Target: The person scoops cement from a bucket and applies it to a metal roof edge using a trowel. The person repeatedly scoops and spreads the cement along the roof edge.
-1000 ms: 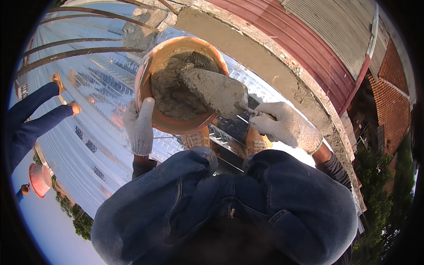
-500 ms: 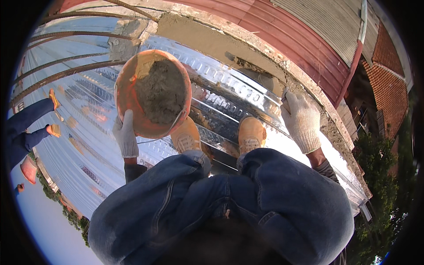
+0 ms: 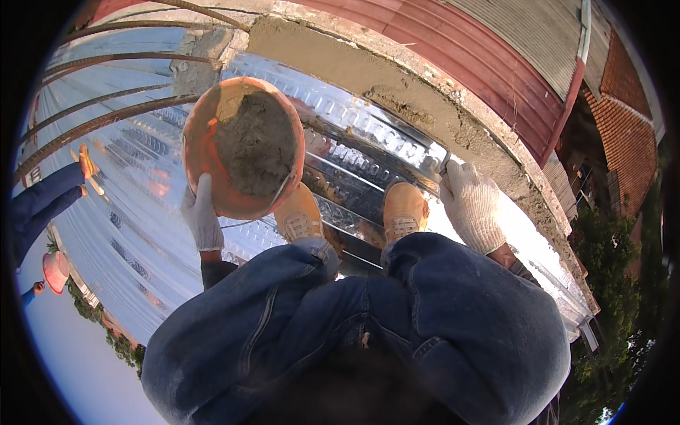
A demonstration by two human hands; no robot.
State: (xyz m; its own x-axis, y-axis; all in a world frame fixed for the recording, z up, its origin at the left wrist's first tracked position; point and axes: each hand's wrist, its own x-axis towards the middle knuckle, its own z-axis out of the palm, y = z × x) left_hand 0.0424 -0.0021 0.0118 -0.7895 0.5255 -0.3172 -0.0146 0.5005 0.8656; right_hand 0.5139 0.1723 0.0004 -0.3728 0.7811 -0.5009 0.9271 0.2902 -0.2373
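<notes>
In my gloved left hand [image 3: 202, 216] is the rim of an orange bucket [image 3: 195, 159], with the thumb over the inside and the fingers out of sight behind it. Grey wet mortar [image 3: 258, 145] fills much of the bucket, which tilts toward me. My gloved right hand [image 3: 470, 207] is closed around what looks like a trowel [image 3: 445, 161]; only a narrow grey metal part shows past the fist. This hand is just on my side of a low ledge coated with mortar [image 3: 414, 103].
Ribbed shiny metal sheets [image 3: 127, 234] lie under my tan shoes [image 3: 405, 212]. Bent rusty rebar [image 3: 106, 113] juts from a concrete stub [image 3: 195, 67] at the upper left. Beyond the ledge is a red metal roof [image 3: 453, 64]. Another person's legs [image 3: 46, 202] and a red bucket [image 3: 55, 272] appear far left.
My right hand has drawn back from the ledge, slightly left and down. Mortar there now looks more spread over the dark gap. The other person's red bucket has shifted right.
</notes>
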